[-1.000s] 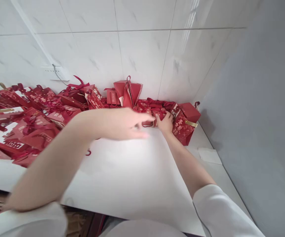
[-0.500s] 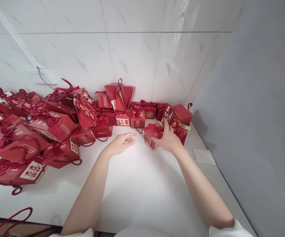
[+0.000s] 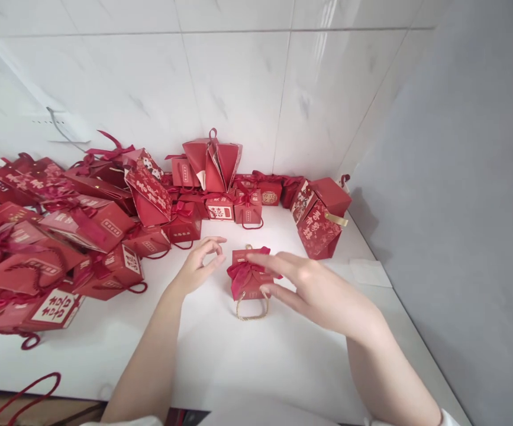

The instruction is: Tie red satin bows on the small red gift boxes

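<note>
A small red gift box [image 3: 254,288] with a dark red ribbon bow [image 3: 244,273] and gold cord handles [image 3: 252,318] sits on the white table in front of me. My right hand [image 3: 303,284] reaches over its right side, fingers stretched out and thumb apart. Its fingertips cover part of the bow; whether they touch the box I cannot tell. To the left of this box, my left hand [image 3: 200,266] hovers with loosely curved fingers, thumb apart, holding nothing.
Many red gift boxes [image 3: 100,225] are piled on the left, and a row of small boxes [image 3: 220,207] lines the tiled wall [image 3: 234,89]. A folded red box [image 3: 214,163] stands on that row. At right are a taller red box [image 3: 320,222] and a grey partition [image 3: 451,207].
The small gift box has come from beside the taller box at the back right to the table's middle, nearer me. My right hand moved with it and its fingers have straightened.
</note>
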`<move>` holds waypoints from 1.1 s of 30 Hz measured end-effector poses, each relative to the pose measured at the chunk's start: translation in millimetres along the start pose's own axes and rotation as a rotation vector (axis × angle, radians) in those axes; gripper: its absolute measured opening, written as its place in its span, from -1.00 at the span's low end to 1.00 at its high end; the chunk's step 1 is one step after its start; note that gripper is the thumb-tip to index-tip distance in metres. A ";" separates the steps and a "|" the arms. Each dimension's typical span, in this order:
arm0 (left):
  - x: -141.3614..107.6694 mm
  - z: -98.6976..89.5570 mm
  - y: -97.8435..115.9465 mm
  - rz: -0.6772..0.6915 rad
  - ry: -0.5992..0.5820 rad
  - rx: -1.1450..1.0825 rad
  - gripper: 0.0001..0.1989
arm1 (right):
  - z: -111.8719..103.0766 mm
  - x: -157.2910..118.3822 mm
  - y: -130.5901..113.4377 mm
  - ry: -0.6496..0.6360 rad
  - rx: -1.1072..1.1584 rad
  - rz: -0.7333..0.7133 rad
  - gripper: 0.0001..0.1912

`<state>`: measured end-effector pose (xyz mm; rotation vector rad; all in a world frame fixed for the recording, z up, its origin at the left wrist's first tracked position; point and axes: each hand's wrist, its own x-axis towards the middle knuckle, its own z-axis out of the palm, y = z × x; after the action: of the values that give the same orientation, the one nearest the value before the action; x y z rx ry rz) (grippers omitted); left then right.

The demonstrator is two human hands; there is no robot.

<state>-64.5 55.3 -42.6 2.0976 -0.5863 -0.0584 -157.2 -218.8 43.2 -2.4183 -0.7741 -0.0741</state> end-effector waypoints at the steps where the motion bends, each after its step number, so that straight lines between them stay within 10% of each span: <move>1: -0.7 -0.7 1.0 0.010 -0.066 -0.004 -0.73 | 4.1 1.2 -5.3 -0.012 -0.024 -0.052 -0.61; 7: 0.4 12.8 0.3 -0.002 -0.224 -0.038 -0.71 | 63.6 24.2 -7.5 -0.176 -0.467 -0.294 -0.84; 12: 3.3 17.1 -2.4 -0.050 -0.130 -0.189 -0.69 | 88.4 34.6 0.5 -0.076 -0.592 -0.315 -0.88; 23: 9.1 25.9 -19.2 -0.188 0.196 -0.586 -0.71 | 45.5 22.2 -1.3 -0.005 -0.505 -0.327 -0.77; 33: 6.5 19.4 -20.8 -0.131 0.158 -0.648 -0.79 | 32.2 13.5 6.9 -0.393 -0.172 -0.018 -0.86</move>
<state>-55.8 46.9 -69.1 1.4888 -0.2792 -0.1365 -146.2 -198.5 16.1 -2.6262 -0.9974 0.3515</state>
